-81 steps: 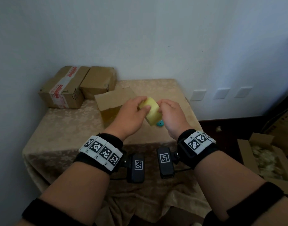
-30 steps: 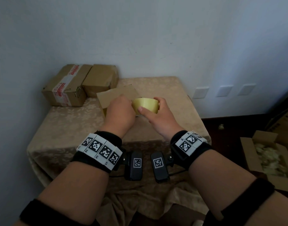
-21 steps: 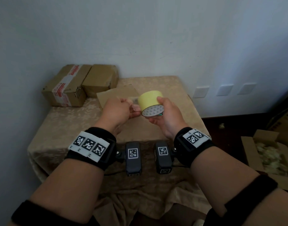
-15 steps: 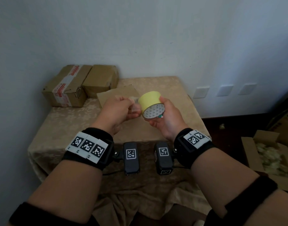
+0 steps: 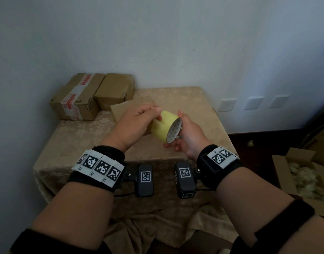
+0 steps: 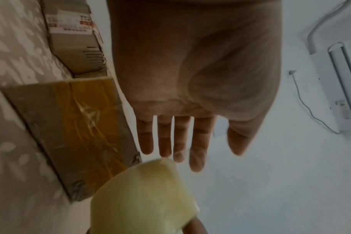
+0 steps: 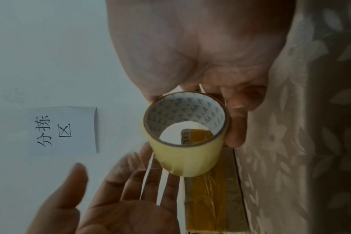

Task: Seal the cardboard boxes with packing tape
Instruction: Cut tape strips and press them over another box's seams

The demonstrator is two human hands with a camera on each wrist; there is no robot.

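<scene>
My right hand [image 5: 181,131] grips a pale yellow roll of packing tape [image 5: 163,125] above the table, its printed core tilted toward me. My left hand [image 5: 150,114] is at the roll's far end. Both wrist views show its fingers [image 6: 196,142] straight. A clear strip of tape [image 7: 150,174] runs from the roll [image 7: 188,158] across those fingers. Beneath the hands lies a small cardboard box [image 5: 131,107], its top [image 6: 76,126] carrying yellowish tape. Two more boxes, one with red-and-white tape [image 5: 76,98] and one plain [image 5: 115,90], stand at the back left.
The table wears a beige patterned cloth [image 5: 84,143] and sits in a corner of white walls. An open box with loose filler [image 5: 304,178] is on the floor at the right. A paper sign [image 7: 62,131] hangs on the wall.
My right hand has lowered the roll slightly and tilted its core further down and toward me. My left hand no longer pinches the tape end; its fingers are straight beside the roll.
</scene>
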